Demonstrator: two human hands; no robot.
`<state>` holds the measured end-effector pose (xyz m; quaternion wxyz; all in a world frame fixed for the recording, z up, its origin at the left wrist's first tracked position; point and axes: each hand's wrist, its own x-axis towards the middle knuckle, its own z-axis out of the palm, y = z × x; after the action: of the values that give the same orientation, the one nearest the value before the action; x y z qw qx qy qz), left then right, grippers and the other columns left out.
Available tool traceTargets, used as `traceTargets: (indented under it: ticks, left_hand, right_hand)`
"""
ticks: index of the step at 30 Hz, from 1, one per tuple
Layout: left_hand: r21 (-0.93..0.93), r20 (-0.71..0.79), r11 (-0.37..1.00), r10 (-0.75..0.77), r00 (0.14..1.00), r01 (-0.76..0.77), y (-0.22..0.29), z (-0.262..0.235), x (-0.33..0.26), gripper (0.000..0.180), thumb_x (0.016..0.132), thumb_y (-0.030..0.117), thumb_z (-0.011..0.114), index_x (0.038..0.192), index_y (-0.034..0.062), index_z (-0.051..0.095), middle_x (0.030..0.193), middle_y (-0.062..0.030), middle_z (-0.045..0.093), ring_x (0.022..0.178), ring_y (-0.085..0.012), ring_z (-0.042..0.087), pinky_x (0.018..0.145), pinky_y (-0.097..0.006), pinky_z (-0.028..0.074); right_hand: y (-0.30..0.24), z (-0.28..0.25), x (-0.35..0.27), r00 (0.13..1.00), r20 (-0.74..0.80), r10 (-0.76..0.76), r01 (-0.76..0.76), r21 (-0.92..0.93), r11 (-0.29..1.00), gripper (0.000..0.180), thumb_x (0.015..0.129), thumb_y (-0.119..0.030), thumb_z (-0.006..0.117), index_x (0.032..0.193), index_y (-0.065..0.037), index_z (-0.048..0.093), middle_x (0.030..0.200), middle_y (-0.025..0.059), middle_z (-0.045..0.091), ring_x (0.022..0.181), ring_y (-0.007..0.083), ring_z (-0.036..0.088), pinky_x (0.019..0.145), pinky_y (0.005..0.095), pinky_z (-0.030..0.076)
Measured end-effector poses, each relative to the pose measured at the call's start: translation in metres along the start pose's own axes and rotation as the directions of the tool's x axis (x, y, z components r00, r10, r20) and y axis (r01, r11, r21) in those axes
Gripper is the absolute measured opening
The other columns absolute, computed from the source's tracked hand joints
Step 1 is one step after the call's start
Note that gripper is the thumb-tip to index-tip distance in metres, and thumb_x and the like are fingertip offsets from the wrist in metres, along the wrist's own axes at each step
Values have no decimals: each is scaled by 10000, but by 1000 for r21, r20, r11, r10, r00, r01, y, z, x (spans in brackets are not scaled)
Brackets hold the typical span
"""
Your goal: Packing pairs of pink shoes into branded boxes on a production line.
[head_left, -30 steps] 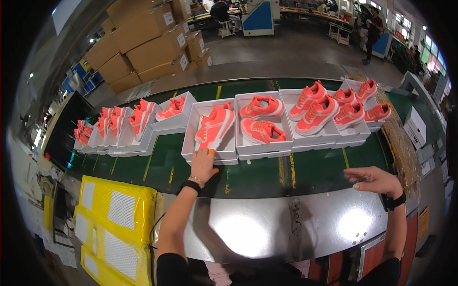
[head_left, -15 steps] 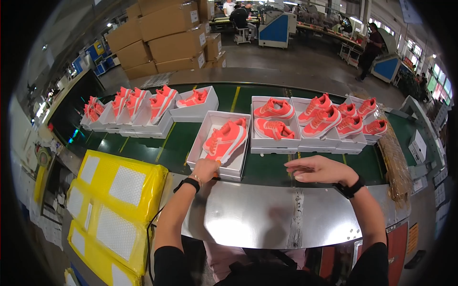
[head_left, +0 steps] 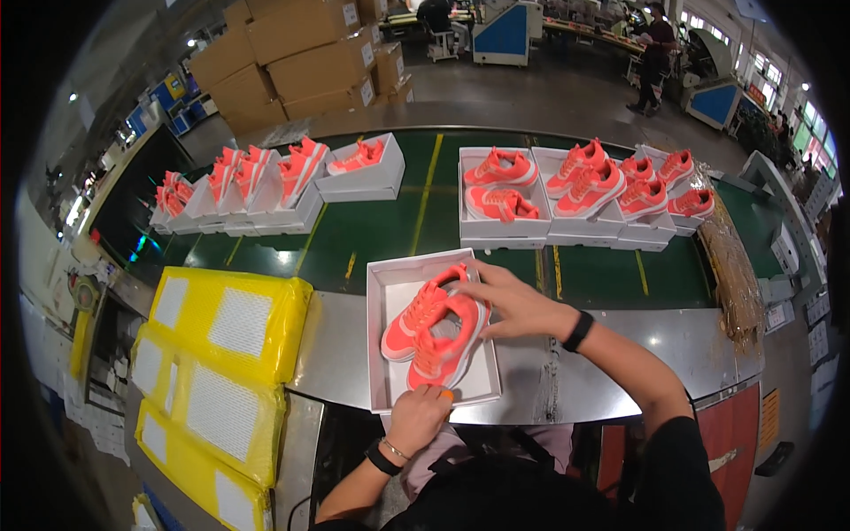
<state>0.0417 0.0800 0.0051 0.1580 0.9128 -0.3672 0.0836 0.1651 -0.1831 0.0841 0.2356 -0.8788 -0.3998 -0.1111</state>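
Note:
A white shoe box without its lid sits on the metal ledge right before me. Inside lie two coral-pink sneakers with white soles, side by side and slanted. My left hand is closed on the box's near wall, and a small orange piece shows at its fingertips. Over the box's right side reaches my right hand, fingers spread beside the right-hand sneaker's upper end. Whether those fingers touch the shoe I cannot tell.
Several more open boxes of coral sneakers stand on the green conveyor belt, to left and right. Yellow-wrapped padded packs lie at the left. The metal ledge borders the belt. Brown cartons are stacked beyond.
The box with two sneakers has come from the belt toward me onto the ledge, with my left hand on its near wall. My right hand has moved left to the sneakers.

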Motion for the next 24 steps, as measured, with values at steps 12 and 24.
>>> traceTargets:
  ticks: [12,24]
  left_hand:
    - [-637,190,580,-520,833,507,-59,-90,54,249,892,125,722,1093,-18,688,900,-56,703,825,-127,660,760,-261,536]
    - [-39,408,922,-338,848,386,-60,-12,175,771,689,227,849,1331,6,484,940,-137,697,825,-268,697,741,-363,549]
  right_hand:
    - [-36,-50,-32,999,-38,-17,15,-61,998,645,563,-129,833,1165,-186,606,1159,75,564,1040,343,562,838,427,495]
    - [-27,30,-288,107,-618,779,-490,648,582,654,647,-56,855,1161,-25,451,1050,78,485,1000,195,551,857,314,481]
